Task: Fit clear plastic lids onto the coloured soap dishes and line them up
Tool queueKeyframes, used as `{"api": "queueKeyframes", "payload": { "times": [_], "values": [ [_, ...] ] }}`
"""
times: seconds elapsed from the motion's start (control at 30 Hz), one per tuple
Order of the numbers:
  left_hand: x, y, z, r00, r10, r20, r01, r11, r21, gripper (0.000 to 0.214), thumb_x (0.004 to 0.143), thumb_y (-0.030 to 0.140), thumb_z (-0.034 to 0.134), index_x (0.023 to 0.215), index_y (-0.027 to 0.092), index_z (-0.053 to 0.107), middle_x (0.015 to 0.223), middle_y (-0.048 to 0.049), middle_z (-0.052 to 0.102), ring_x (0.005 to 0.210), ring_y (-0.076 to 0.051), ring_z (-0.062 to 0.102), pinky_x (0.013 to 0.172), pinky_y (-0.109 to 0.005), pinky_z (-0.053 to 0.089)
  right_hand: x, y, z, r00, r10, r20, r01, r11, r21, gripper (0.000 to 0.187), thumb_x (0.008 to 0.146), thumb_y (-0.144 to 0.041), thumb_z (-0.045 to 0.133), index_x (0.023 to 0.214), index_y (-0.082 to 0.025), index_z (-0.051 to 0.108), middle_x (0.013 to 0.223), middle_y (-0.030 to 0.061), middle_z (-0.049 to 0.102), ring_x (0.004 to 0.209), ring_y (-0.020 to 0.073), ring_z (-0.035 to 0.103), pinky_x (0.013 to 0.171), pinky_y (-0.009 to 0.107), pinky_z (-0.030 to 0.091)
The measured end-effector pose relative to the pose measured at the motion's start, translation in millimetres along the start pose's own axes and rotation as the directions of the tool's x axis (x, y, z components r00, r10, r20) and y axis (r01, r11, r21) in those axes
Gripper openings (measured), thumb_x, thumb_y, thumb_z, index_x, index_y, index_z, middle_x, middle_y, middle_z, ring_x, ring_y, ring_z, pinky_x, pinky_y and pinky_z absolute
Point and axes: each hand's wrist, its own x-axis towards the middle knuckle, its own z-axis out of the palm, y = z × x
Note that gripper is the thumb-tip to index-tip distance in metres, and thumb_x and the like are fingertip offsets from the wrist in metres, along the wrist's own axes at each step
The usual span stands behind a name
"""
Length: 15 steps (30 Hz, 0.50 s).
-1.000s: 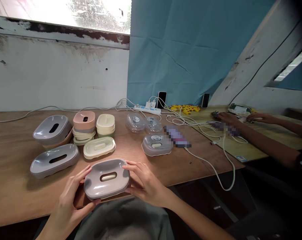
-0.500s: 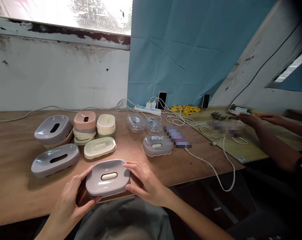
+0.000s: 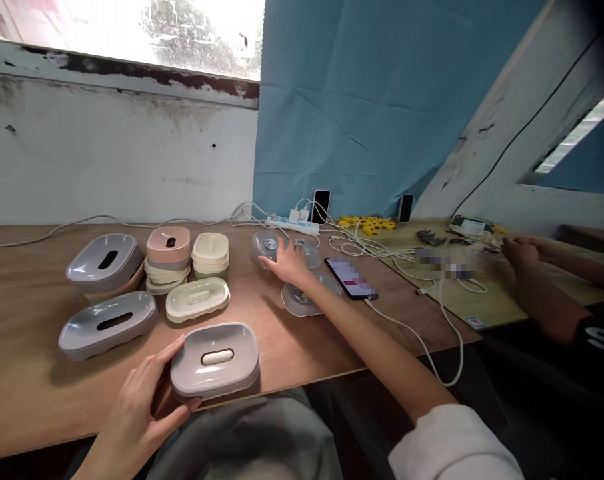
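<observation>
A grey oval dish (image 3: 192, 367) with a long slot, resembling a soap dish, sits at the table's front edge. A cream raised bar shows through its slot. My left hand (image 3: 139, 400) grips its left end, thumb at the front and fingers along the side. My right hand (image 3: 289, 263) is stretched forward with its fingers apart at the clear plastic covers. Its thumb and index finger are at the left clear cover (image 3: 262, 245), which bears a round label. A second clear cover (image 3: 311, 253) lies partly behind the fingers. My forearm partly hides a nearer covered dish (image 3: 295, 301).
Left of centre stand larger grey dishes (image 3: 105, 257), a pink-topped stack (image 3: 169, 243), a cream stack (image 3: 211, 248) and a cream tray (image 3: 197, 300). A phone (image 3: 349, 277) with a white cable (image 3: 407, 327) lies on the right. Another person's hands (image 3: 522, 250) are farther right.
My right hand has left the grey dish's right end and reached forward to the clear covers. My left hand stays on the dish. The other person's hands have drawn slightly right.
</observation>
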Motion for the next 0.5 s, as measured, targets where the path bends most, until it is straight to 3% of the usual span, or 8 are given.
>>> {"api": "queueKeyframes", "payload": {
  "times": [0.1, 0.3, 0.4, 0.5],
  "values": [
    [0, 1, 0.1, 1.000, 0.011, -0.010, -0.011, 1.000, 0.019, 0.066, 0.081, 0.047, 0.061, 0.138, 0.030, 0.033, 0.124, -0.0068, 0.061, 0.105, -0.028, 0.062, 0.082, -0.036, 0.054, 12, -4, 7, 1.000, 0.013, 0.013, -0.014, 1.000, 0.023, 0.073, 0.086, -0.058, 0.052, 0.137, -0.008, 0.034, 0.141, 0.0303, 0.031, 0.123, 0.0442, 0.044, 0.099, 0.056, 0.034],
    [-1, -1, 1.1, 1.000, 0.023, -0.019, -0.022, 0.999, 0.036, 0.067, 0.080, 0.047, 0.063, 0.137, 0.030, 0.034, 0.123, -0.0048, 0.062, 0.102, -0.027, 0.063, 0.078, -0.034, 0.054, 25, -5, 9, 0.999, -0.036, -0.008, 0.037, 0.995, 0.097, 0.073, 0.078, -0.038, 0.066, 0.138, -0.012, 0.032, 0.142, 0.0274, 0.026, 0.112, 0.0427, 0.054, 0.097, 0.057, 0.037],
    [0, 0, 1.4, 1.000, 0.017, -0.012, -0.016, 0.999, 0.032, 0.068, 0.080, 0.047, 0.063, 0.138, 0.029, 0.033, 0.123, -0.0052, 0.062, 0.102, -0.027, 0.063, 0.079, -0.033, 0.054, 20, -6, 4, 0.997, -0.040, -0.073, 0.051, 0.987, 0.155, 0.076, 0.075, -0.036, 0.067, 0.137, -0.011, 0.031, 0.135, 0.0254, 0.031, 0.116, 0.0418, 0.050, 0.097, 0.057, 0.037],
    [0, 1, 1.3, 1.000, -0.008, 0.007, 0.008, 1.000, 0.018, 0.068, 0.080, 0.047, 0.062, 0.139, 0.030, 0.032, 0.125, -0.0055, 0.060, 0.105, -0.027, 0.061, 0.081, -0.034, 0.054, -1, -13, -6, 0.984, -0.089, -0.154, 0.122, 0.968, 0.220, 0.075, 0.074, -0.037, 0.067, 0.135, -0.015, 0.030, 0.131, 0.0186, 0.032, 0.123, 0.0354, 0.042, 0.102, 0.050, 0.037]
  ]
}}
